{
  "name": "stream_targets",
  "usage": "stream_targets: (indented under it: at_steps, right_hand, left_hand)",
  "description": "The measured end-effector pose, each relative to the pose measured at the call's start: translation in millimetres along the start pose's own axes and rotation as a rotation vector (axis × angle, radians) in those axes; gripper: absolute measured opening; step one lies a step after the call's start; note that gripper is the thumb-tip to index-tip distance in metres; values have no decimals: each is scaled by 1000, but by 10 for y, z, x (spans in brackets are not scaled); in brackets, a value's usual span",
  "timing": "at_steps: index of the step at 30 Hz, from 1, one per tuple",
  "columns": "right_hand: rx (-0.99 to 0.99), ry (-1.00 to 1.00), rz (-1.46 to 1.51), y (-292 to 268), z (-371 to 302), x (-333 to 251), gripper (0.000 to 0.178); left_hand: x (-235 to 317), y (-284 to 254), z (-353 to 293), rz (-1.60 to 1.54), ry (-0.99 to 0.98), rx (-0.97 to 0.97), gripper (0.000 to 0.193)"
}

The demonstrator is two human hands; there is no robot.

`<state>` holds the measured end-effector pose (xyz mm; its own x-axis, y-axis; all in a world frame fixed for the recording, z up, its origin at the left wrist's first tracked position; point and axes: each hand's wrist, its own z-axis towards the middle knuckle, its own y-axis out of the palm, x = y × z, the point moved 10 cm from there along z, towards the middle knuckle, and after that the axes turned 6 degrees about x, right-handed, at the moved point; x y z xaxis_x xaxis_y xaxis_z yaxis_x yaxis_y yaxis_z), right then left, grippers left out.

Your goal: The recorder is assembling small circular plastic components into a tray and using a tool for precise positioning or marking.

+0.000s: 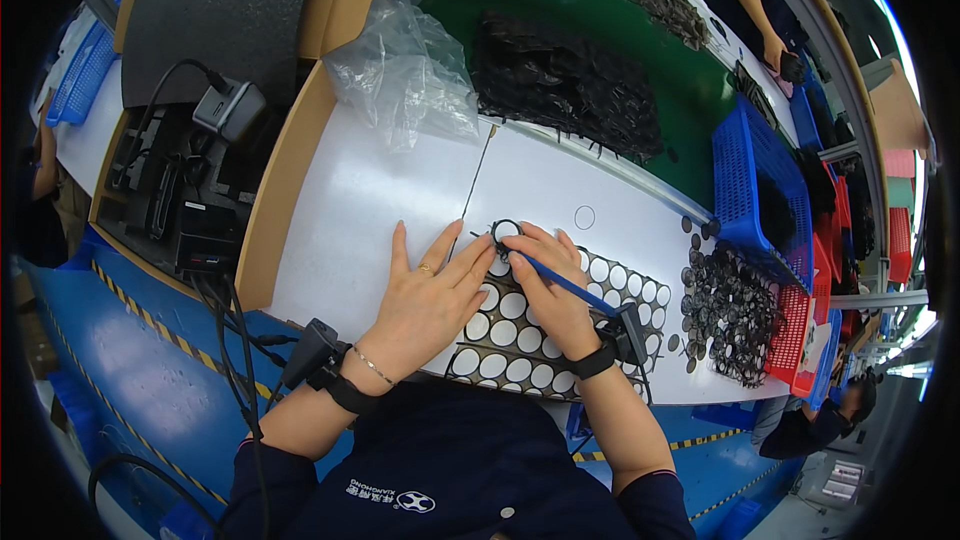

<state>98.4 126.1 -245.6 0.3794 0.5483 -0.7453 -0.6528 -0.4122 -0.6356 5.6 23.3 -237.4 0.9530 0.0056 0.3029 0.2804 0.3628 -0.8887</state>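
Between my two hands is a small round part (pixel 507 230) with a black rim and a white face. My left hand (pixel 425 302) lies palm down with its fingers stretched and spread, the foremost fingertips touching the part's left edge. A thin blue stick-shaped tool (pixel 566 286) slants through my right hand (pixel 553 292), which is closed around it. Its near end rests by my right wrist, while its tip at the part is hidden by fingers. Just below, a flat dark tray (pixel 492 344) carries rows of white discs, partly covered by both hands.
A heap of small black parts (pixel 735 305) spreads to the right, near a blue crate (pixel 765 195) and red basket (pixel 792 335). Black pieces (pixel 570 80) are piled on the green surface beyond. A clear plastic bag (pixel 405 70) and cardboard box (pixel 290 180) stand left. Other people work nearby.
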Motion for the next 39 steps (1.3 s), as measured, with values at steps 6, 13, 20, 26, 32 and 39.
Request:
stream_targets:
  at_steps: [6,13,20,26,32,39]
  right_hand:
    - [108,-447,-495,39,-6,-427,31]
    - [376,-182,-293,-677,153,-146,25]
    - [62,34,99,-89,-284,-185,21]
    - [39,58,93,-39,-277,-176,21]
    - [38,34,62,15,-314,-151,22]
    - [78,-429,-483,-5,-192,-493,32]
  left_hand:
    - [5,-5,3,8,-3,-2,46]
    - [-14,-9,-12,-11,-6,28,48]
    - [50,-90,-199,-47,0,-34,48]
    - [55,-76,-233,-19,13,-27,48]
    - [54,-85,-252,-35,13,-27,48]
    - [64,-85,-251,3,11,-36,50]
